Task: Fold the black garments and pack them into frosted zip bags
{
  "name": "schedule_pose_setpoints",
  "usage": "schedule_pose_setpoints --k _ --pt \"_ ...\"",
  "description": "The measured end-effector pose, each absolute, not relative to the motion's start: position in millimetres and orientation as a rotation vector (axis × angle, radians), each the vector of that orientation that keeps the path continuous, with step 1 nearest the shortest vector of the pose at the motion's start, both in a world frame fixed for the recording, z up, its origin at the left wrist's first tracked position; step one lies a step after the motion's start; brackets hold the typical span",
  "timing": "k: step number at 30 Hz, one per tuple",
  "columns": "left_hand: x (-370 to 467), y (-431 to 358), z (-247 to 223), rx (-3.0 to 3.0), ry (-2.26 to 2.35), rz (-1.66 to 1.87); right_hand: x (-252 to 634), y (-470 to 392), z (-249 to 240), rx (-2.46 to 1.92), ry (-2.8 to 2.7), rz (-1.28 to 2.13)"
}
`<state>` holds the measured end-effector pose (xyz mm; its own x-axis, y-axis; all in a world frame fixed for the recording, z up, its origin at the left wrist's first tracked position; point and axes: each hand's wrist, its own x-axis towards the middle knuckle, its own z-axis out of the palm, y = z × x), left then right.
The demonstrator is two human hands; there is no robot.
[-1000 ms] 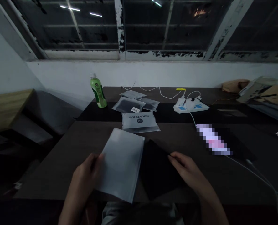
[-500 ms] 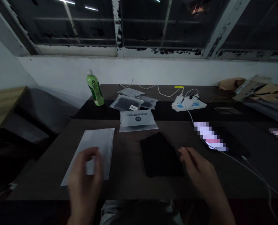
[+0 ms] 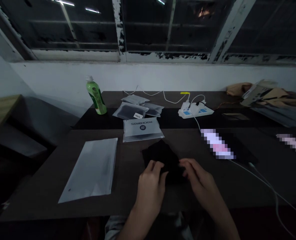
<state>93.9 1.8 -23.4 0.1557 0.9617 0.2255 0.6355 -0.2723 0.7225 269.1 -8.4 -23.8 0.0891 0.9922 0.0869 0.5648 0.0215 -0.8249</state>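
Note:
A black piece of fabric (image 3: 160,151) lies on the dark table in front of me. My left hand (image 3: 151,183) is at its near left edge, fingers bent and closed on the cloth. At its right edge, my right hand (image 3: 199,175) pinches the fabric between thumb and fingers. The fold between the hands is too dark to make out. Left of them a frosted plastic zip bag (image 3: 93,168) lies flat. Behind the fabric is another zip bag (image 3: 141,130) printed ROCKBROS.
Several more frosted packets (image 3: 130,110) lie farther back, near an upright green bottle (image 3: 96,96). A white power strip (image 3: 195,110) with plugs and cables sits at the back. To the right are a lit phone (image 3: 218,145) and a white cable (image 3: 260,178). Cardboard packaging (image 3: 268,96) is piled far right.
My left hand has moved right, from over the frosted bag to the black fabric. My right hand stays at the fabric's right edge, which is now bunched between both hands. The view has shifted slightly.

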Motion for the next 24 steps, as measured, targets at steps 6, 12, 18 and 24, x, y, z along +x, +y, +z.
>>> schedule_pose_setpoints --k 6,12,18,24 --pt "63.0 -5.9 -19.6 1.530 1.606 1.302 261.8 -8.4 -25.1 -1.621 -1.675 0.756" --pt "15.7 -18.4 -21.1 1.551 2.187 1.442 260.2 -10.6 -30.4 -1.614 -1.766 0.676" --pt "7.8 -23.3 -15.3 2.101 2.012 1.218 256.2 -11.7 -34.5 -1.585 -1.840 0.590" --pt "5.3 -7.5 -28.9 2.526 1.858 0.833 260.5 -12.7 -36.3 -1.551 -1.907 0.580"
